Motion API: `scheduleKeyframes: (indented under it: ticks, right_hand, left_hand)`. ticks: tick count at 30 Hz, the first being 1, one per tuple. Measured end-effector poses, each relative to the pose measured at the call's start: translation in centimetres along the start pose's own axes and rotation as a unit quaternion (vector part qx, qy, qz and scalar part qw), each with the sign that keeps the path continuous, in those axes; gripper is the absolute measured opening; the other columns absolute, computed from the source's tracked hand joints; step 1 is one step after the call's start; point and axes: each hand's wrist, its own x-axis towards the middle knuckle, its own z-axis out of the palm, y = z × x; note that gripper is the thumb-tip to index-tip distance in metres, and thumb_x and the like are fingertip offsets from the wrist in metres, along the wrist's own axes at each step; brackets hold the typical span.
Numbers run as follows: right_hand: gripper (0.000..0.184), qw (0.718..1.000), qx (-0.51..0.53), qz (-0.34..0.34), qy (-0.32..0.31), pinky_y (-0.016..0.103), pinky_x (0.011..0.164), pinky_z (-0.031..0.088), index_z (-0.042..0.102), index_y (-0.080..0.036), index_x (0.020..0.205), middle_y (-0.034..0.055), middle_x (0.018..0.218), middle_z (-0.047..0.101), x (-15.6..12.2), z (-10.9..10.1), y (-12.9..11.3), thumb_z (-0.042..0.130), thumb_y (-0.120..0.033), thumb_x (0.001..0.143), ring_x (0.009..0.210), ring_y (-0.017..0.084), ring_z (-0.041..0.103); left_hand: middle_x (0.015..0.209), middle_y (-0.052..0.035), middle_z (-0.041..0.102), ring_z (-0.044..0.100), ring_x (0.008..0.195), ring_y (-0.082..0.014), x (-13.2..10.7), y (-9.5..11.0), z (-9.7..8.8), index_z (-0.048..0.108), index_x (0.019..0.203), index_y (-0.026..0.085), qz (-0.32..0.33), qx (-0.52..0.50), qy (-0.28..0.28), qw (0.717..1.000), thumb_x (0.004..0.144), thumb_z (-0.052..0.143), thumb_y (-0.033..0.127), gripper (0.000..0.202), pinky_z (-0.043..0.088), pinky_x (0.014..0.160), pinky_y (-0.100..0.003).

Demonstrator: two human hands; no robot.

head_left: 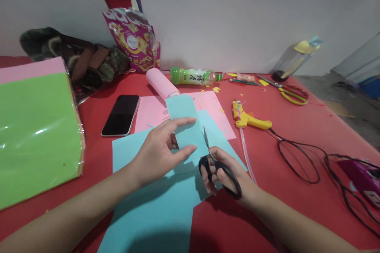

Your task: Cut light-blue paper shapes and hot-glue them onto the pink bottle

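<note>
My left hand (160, 150) pinches a light blue paper strip (185, 126) between thumb and fingers and holds it upright above a larger light blue sheet (157, 209) on the red table (267, 221). My right hand (225, 172) grips black-handled scissors (218, 166), fingers through the loops. The blades point up and sit at the strip's right edge.
A pink sheet (208, 106) and pink roll (162, 83) lie behind. A phone (121, 115), a wrapped stack of coloured sheets (35, 126), a yellow glue gun (247, 118) with its black cord (299, 158), a green bottle (192, 76), yellow scissors (289, 93) and a snack bag (133, 39) surround them.
</note>
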Motion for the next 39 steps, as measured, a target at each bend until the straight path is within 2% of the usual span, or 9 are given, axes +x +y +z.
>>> scheduleKeyframes:
  ticks: [14,30,39]
  right_hand:
    - [0.045,1.000,0.016,0.000,0.005,0.020,0.042,0.035,0.039,-0.020,0.087,-0.0050,0.064,0.046,-0.06,0.14,0.16,0.059,-0.055,0.067,0.045,0.006,0.046]
    - [0.046,1.000,0.015,0.005,0.026,0.019,0.042,0.035,0.039,-0.020,0.089,-0.0071,0.060,0.044,0.00,0.12,0.42,0.061,-0.053,0.066,0.042,0.005,0.045]
    - [0.047,0.998,0.035,0.020,0.039,0.019,0.041,0.036,0.040,-0.020,0.087,-0.0080,0.059,0.045,-0.03,0.03,0.29,0.065,-0.051,0.062,0.040,0.004,0.046]
  left_hand:
    - [0.085,-0.0017,0.056,0.046,0.052,-0.0057,-0.07,-0.07,0.05,0.049,0.112,0.022,-0.002,-0.007,-0.001,1.000,0.071,0.061,0.024,0.042,0.033,0.036,-0.013]
    - [0.088,-0.0010,0.057,0.046,0.049,-0.0052,-0.13,-0.10,0.02,0.050,0.111,0.023,0.002,-0.014,0.003,1.000,0.071,0.061,0.024,0.042,0.040,0.042,-0.016]
    - [0.092,-0.0022,0.056,0.043,0.048,-0.0039,-0.03,0.24,-0.28,0.050,0.111,0.023,-0.011,-0.009,-0.010,1.000,0.071,0.061,0.024,0.042,0.034,0.036,-0.014]
